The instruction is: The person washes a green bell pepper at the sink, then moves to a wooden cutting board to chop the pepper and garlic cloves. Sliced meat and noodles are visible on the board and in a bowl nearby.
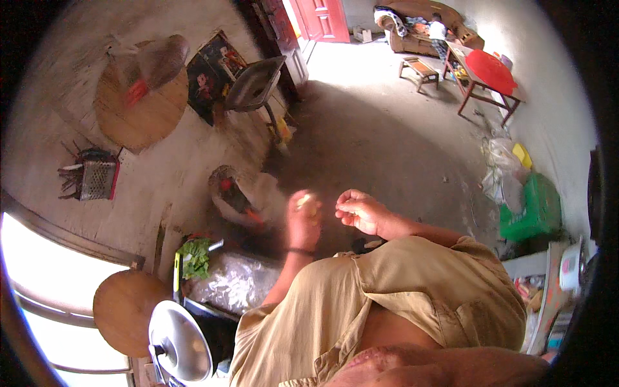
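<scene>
My left hand (303,223), blurred and wearing a dark band at the wrist, is raised before my body with its fingers curled around a small pale yellowish piece (304,200). What the piece is cannot be made out. Just to its right, my right hand (361,212) is held apart from it, thumb and fingertips brought together. Whether something small sits between those fingertips cannot be seen. Beyond the left hand is a dark oval basin-like object (234,196) with red bits, also blurred. Green leafy vegetables (195,258) lie to the left beside a crinkled clear plastic covering (237,285).
At lower left are a metal lid (180,341) and a round wooden board (126,312). A sink (256,86) and a utensil holder (100,179) line the left side. Green plastic container (534,208) and bags (503,169) stand right. A person (437,33) is near the sofa (406,41).
</scene>
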Demonstrator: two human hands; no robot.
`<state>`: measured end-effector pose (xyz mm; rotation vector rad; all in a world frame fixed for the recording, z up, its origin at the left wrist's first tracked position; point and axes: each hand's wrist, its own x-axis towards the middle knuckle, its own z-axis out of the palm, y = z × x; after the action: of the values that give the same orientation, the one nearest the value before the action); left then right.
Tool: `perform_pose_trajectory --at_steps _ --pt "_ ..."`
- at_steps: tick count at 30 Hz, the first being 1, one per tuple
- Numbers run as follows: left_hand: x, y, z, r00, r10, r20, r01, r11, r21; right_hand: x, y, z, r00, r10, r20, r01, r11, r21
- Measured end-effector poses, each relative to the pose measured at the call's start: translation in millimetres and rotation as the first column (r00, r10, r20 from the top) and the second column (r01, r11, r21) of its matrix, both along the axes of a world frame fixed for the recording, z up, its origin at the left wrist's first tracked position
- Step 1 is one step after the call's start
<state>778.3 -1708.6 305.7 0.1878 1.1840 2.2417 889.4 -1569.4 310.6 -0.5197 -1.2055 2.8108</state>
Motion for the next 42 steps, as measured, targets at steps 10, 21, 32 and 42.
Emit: perform_pose_trajectory --at_steps 10,21,32,42 --pt "-210.5 108.8 -19.6 0.993 0.108 0.053 -0.111 0.992 0.058 -182.6 183.2 -20.3 0.995 -0.078 -0.061 0.060 0.965 -0.256" --pt "-412.6 275.7 -12.2 0.997 0.043 0.062 -0.050 0.992 0.117 -339.3 386.3 -3.8 0.956 -0.290 -0.051 0.278 0.946 -0.168" --pt "-538.5 332.8 -55.2 0.409 0.140 -0.902 -0.713 0.665 -0.221 -665.7 499.5 46.2 0.932 0.346 -0.105 -0.314 0.918 0.242" --pt "-638.4 338.6 -58.6 0.738 0.659 -0.144 -0.670 0.741 -0.047 -909.3 439.4 77.9 0.799 0.555 -0.233 -0.108 0.513 0.852"
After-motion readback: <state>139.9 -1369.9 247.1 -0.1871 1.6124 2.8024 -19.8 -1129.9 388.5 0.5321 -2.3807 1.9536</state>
